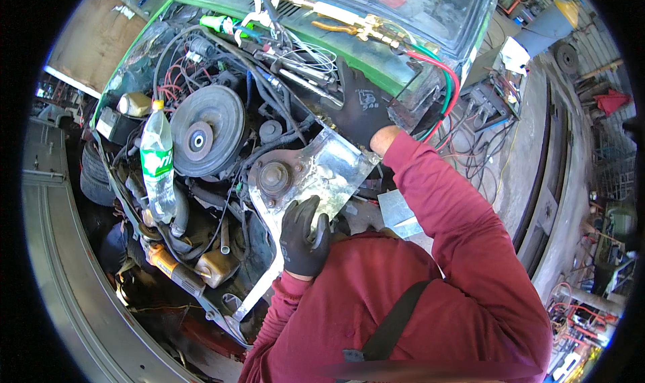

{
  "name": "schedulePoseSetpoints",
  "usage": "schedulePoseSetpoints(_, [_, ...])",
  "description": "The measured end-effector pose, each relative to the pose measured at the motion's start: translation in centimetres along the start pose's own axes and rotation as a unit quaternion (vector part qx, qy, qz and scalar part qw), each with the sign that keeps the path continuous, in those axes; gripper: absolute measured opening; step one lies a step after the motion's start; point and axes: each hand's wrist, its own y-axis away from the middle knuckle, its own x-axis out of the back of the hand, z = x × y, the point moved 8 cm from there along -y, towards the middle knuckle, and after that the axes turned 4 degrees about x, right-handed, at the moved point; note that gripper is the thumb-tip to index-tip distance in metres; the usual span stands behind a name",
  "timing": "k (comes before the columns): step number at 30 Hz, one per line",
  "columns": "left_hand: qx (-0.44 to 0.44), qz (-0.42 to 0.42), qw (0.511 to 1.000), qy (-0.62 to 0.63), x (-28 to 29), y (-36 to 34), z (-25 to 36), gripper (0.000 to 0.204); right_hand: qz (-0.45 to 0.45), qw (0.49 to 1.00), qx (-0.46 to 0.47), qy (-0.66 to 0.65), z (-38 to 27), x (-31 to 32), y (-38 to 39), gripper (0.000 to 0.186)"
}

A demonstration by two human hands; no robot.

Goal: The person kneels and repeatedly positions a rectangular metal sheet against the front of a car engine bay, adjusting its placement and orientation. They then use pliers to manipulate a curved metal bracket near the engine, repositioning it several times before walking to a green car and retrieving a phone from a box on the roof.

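Observation:
My left hand, in a dark work glove, rests at the near edge of a shiny sheet-metal piece, its thumb apart from the fingers. That sheet lies beside the round strut mount on the inner fender. Farther off, my right hand, gloved too, reaches over the fender edge beside a pile of metal tools. One of its fingers points away from me and the hand looks open; I make out nothing held. Part of its fingers is hard to see against the dark background.
A round black air-cleaner housing fills the engine bay. A green-labelled plastic bottle stands left of it, above an angle grinder. A gas torch with red and green hoses lies below the windshield. Another metal sheet lies right of me.

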Motion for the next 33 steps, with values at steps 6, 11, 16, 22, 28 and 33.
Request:
schedulePoseSetpoints(6, [-0.008,0.005,1.0,-0.002,-0.1,0.1,-0.2,0.04,0.076,0.993,0.094,0.012,-3.0,3.8,1.5,0.059])
schedulePoseSetpoints(11, [-0.012,0.005,1.0,-0.005,0.1,0.1,0.0,0.04,0.141,0.979,0.143,0.039,-3.5,8.8,-0.7,0.046])
schedulePoseSetpoints(16, [-0.002,0.021,1.0,0.016,0.7,0.0,0.2,0.039,0.097,0.987,0.117,0.048,-1.4,9.9,-3.9,0.037])
schedulePoseSetpoints(22, [0.01,0.024,0.999,0.035,1.1,-0.1,0.0,0.04,-0.07,0.991,0.039,0.105,1.4,0.6,-2.8,0.036])
schedulePoseSetpoints(28, [-0.009,0.038,0.999,0.028,1.3,-0.1,0.2,0.04,-0.052,0.984,0.0,0.173,1.3,-4.6,-3.6,0.043])
schedulePoseSetpoints(33, [-0.011,0.034,0.999,0.026,1.2,-0.1,0.2,0.041,-0.045,0.967,0.052,0.244,0.9,-5.2,-5.6,0.027])
